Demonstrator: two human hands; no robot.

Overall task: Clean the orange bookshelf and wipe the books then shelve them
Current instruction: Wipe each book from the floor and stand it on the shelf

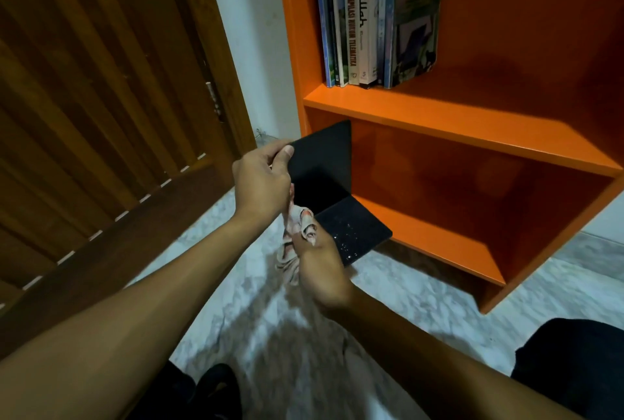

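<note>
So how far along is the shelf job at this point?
Partly done: several books already stand on the upper shelf. In hand: the left hand holds a black L-shaped bookend, the right hand a cloth. The lower shelf holds no books.

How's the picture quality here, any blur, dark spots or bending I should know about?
Head view: dim, warm light; the lower shelf sits in shadow, and the black bookend shows little detail. The floor is smeared by motion blur, while the books stay readable. Wide-angle distortion bows the door and the bookshelf.
</note>
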